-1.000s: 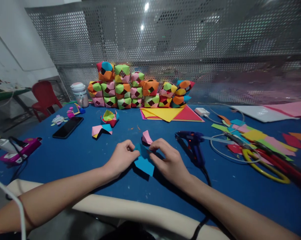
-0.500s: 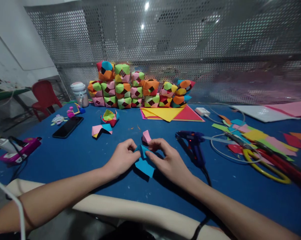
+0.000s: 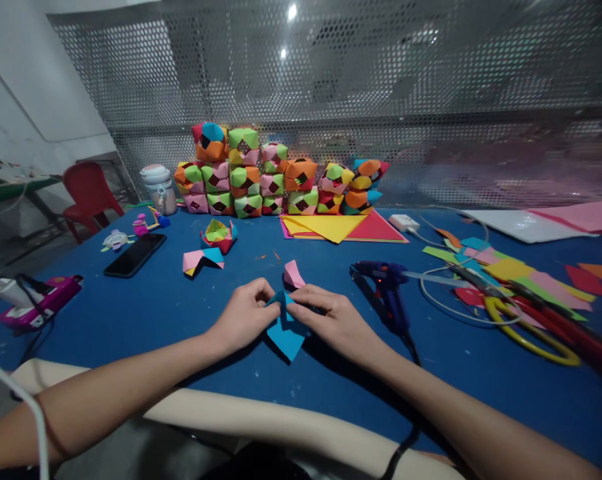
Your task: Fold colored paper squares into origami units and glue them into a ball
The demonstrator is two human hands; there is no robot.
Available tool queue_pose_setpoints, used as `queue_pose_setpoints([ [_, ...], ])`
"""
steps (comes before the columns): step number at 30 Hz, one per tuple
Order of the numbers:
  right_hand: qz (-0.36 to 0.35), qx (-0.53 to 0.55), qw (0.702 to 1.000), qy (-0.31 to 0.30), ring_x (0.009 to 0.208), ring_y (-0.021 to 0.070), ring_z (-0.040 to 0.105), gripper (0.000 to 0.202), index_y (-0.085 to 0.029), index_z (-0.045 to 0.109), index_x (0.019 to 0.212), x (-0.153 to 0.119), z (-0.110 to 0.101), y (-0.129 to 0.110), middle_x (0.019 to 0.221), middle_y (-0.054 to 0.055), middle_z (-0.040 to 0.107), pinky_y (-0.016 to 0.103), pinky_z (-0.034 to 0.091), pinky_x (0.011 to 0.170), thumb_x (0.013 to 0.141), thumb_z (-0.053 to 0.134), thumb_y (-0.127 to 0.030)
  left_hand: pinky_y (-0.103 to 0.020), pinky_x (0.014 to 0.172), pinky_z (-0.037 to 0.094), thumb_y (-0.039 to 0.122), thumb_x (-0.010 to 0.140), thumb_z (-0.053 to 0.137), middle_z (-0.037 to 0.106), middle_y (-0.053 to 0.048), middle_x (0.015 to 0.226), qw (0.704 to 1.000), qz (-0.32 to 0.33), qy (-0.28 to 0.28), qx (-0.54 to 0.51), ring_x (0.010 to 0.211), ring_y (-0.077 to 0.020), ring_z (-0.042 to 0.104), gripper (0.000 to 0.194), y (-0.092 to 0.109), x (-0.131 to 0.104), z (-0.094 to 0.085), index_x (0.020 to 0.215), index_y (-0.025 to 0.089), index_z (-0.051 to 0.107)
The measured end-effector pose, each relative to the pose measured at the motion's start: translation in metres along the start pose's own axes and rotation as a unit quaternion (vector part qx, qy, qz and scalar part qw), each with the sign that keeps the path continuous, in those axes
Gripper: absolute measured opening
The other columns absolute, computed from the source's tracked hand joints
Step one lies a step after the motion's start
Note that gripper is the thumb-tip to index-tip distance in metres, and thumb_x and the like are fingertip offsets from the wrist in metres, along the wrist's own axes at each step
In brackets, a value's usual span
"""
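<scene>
Compared with half a second ago, the blue paper (image 3: 287, 339) is turned: its free end shows me a corner pointing at the wearer, where a broad edge was. Right hand (image 3: 338, 321) has its fingers straighter and flatter over the fold; left hand (image 3: 241, 317) looks about the same. Left grip narrow, thumb and fingers pinching the blue paper; right grip also narrow, thumb and fingers holding its other side. Paper sits left of the glue gun (image 3: 393, 293), nearer the wearer than the gun's nozzle.

Counts, on the blue desk (image 3: 155, 327): one glue gun; one blue paper in hand; one pink folded piece (image 3: 293, 274), left of the gun; one pink, blue and yellow piece (image 3: 193, 259), farther left; one open multicolour piece (image 3: 221, 239), left of the gun and deeper; one phone (image 3: 137, 255), far left of the gun. Beyond the gun, stacked paper balls (image 3: 301, 167), I count seven along the bottom row.
</scene>
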State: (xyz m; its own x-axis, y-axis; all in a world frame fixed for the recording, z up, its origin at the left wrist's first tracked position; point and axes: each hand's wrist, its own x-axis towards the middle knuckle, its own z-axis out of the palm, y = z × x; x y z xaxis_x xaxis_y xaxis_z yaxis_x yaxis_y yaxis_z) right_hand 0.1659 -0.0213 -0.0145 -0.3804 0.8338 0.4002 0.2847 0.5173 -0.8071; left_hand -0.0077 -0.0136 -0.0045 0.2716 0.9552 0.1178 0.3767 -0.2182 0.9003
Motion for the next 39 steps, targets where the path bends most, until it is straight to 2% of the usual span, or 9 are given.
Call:
queue_pose_setpoints([
  [5,0.008,0.003,1.0,-0.019,0.075,0.0136,0.053,0.035,-0.017,0.061,0.073,0.001,-0.001,-0.003,0.08,0.004,0.058,0.025,0.042,0.069,0.094,0.036,-0.031,-0.019,0.047,0.025,0.019,0.068,0.053,0.039,0.007,0.056,0.999,-0.022,-0.007,-0.027,0.051,-0.0063,0.033,0.011,0.004,0.0,0.0,0.063,0.016,0.044],
  [11,-0.018,-0.009,1.0,-0.016,0.072,0.0134,0.052,0.034,-0.017,0.06,0.066,-0.001,0.0,0.001,0.075,0.003,0.056,0.025,0.041,0.066,0.092,0.042,-0.03,-0.019,0.046,0.024,0.021,0.068,0.054,0.038,0.008,0.055,0.999,-0.034,-0.014,-0.039,0.05,-0.006,0.032,0.01,0.002,-0.001,0.001,0.065,0.016,0.046],
  [17,-0.03,-0.04,0.998,0.023,0.067,0.0137,0.053,0.023,-0.018,0.066,0.074,-0.002,0.002,0.003,0.071,0.003,0.06,0.026,0.041,0.062,0.088,0.049,-0.027,-0.02,0.048,0.026,0.02,0.067,0.053,0.039,0.007,0.057,0.997,-0.043,-0.031,-0.058,0.051,-0.0062,0.034,0.01,-0.001,-0.001,0.0,0.066,0.017,0.044],
  [25,-0.03,-0.059,0.997,0.045,0.064,0.0136,0.054,0.021,-0.017,0.068,0.075,-0.002,0.002,0.005,0.069,0.004,0.063,0.026,0.042,0.059,0.086,0.052,-0.026,-0.02,0.049,0.026,0.019,0.067,0.055,0.04,0.007,0.058,0.994,-0.053,-0.049,-0.077,0.052,-0.0062,0.035,0.011,0.001,-0.002,0.0,0.067,0.017,0.043],
  [39,-0.111,-0.103,0.987,0.057,0.059,0.0132,0.054,0.018,-0.015,0.067,0.076,-0.006,0.004,0.005,0.064,0.005,0.06,0.026,0.042,0.055,0.085,0.053,-0.022,-0.02,0.049,0.023,0.023,0.063,0.063,0.039,0.008,0.055,0.99,-0.078,-0.076,-0.089,0.052,-0.0063,0.033,0.016,0.004,-0.002,-0.002,0.064,0.015,0.048],
])
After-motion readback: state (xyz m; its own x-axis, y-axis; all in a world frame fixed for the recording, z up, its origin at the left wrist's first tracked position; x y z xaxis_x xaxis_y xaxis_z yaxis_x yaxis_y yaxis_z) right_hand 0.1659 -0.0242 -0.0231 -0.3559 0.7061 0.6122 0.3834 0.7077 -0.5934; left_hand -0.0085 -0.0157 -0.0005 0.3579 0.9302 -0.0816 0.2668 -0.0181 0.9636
